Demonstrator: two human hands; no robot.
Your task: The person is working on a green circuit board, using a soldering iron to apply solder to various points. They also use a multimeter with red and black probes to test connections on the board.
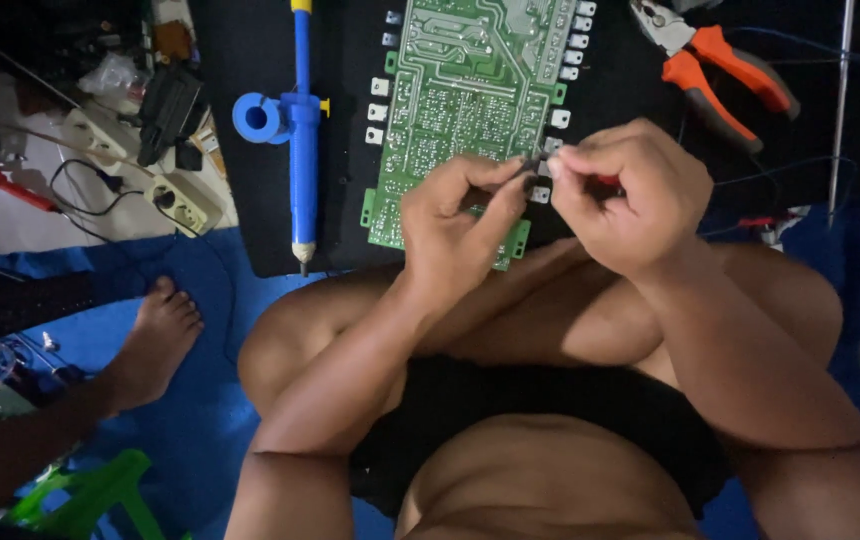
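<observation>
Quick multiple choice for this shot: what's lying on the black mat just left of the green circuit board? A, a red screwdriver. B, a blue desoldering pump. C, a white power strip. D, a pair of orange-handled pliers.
B: the blue desoldering pump lies lengthwise on the black mat beside the green circuit board; the orange-handled pliers lie to the board's right.

Black mat (pixel 250 60) on the floor; green circuit board (pixel 450 100), blue desoldering pump (pixel 298 120), orange pliers (pixel 725 65)

No labels, signs or screens in view. Only package-like item: a small crumpled clear plastic bag (pixel 113 72) at top left, lying among dark clutter beside the white power strip (pixel 140 165) (contents too dim to tell).
</observation>
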